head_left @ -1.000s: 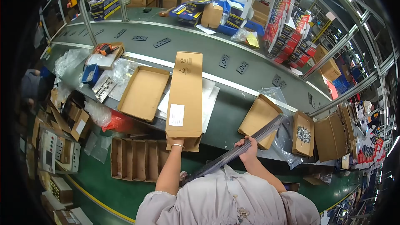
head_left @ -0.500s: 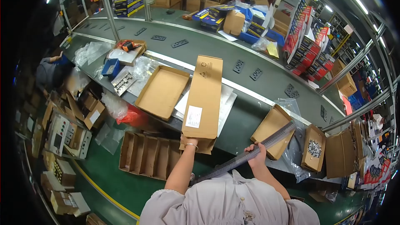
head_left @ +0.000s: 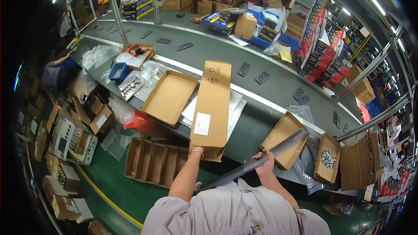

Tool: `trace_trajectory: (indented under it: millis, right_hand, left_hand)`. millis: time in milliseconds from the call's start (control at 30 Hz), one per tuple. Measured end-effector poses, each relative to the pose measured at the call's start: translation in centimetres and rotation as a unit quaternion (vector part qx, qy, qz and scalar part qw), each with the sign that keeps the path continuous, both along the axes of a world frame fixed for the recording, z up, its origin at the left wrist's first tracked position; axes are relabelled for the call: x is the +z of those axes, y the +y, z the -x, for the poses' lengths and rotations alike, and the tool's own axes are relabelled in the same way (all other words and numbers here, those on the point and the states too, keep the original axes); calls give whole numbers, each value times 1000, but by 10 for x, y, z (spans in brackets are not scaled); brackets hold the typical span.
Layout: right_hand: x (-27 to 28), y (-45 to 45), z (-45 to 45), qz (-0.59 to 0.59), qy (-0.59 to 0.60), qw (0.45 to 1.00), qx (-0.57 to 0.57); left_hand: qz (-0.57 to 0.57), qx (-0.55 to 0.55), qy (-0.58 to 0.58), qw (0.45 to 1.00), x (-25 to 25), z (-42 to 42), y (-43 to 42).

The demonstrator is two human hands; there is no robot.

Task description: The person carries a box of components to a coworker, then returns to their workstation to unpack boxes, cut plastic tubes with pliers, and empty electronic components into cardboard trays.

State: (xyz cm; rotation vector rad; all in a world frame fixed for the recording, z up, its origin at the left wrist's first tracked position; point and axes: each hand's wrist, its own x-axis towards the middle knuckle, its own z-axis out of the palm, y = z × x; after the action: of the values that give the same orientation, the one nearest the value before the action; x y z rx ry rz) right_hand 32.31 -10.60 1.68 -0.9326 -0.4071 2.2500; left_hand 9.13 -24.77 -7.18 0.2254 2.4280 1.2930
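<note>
A long closed cardboard box with a white label lies over the bench edge. My left hand is at its near end, under a flap, with the fingers hidden by the cardboard. In my right hand is a long dark ribbed strip, gripped near its middle. The strip slants from my waist up to the right, its far end over a shallow open carton. White sheets lie beneath the long box, and an open tray stands to its left.
A small box of metal parts stands at the right. Dark plates lie on the conveyor behind the bench. At the left are a blue bin and another person. A divided carton sits below the bench.
The view has swung, so the bench appears shifted to the right. The dark plates have slid left along the conveyor. Both hands keep their places at the box and the strip.
</note>
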Motion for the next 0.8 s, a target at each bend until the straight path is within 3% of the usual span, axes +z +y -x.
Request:
trace_trajectory:
  millis: [33, 67, 133, 233, 267, 333, 367, 433, 467, 567, 733, 800]
  right_hand:
    - [0, 0, -3, 7, -4, 1000, 0]
    - [0, 0, -5, 13, -8, 1000, 1]
    - [-1, 4, -7, 13, -7, 1000, -6]
    - [-2, 4, -13, 37, -20, 999, -7]
    - [-2, 7, -12, 43, -17, 999, -21]
    - [-4, 12, -13, 51, -23, 998, -25]
    - [-7, 12, -9, 50, -13, 998, -25]
    - [-7, 10, 0, 56, -11, 998, -16]
    - [-4, 9, 3, 60, -7, 998, -19]
    - [1, 7, 15, 59, -7, 998, 12]
    - [8, 5, 30, 84, -9, 995, 49]
    - [6, -18, 34, 102, -23, 992, 77]
  left_hand:
    - [74, -19, -25, 997, 0, -2, -11]
    - [76, -17, -27, 997, -10, -2, -24]
    - [-35, -60, -156, 985, -35, 0, -48]
    - [-36, -134, -260, 956, 45, -18, -91]
    - [30, -150, -196, 969, 2, -13, -104]
    - [-68, -156, -284, 944, 4, -18, -109]
    - [-61, -152, -279, 946, 8, -13, -108]
    - [-145, -85, -442, 881, 14, -10, -101]
    - [-126, -72, -461, 875, 3, -9, -95]
    - [-114, -59, -462, 878, 10, -14, -80]
    - [-189, -143, -340, 910, 7, -18, -106]
    - [-169, -147, -308, 925, 38, -38, -153]
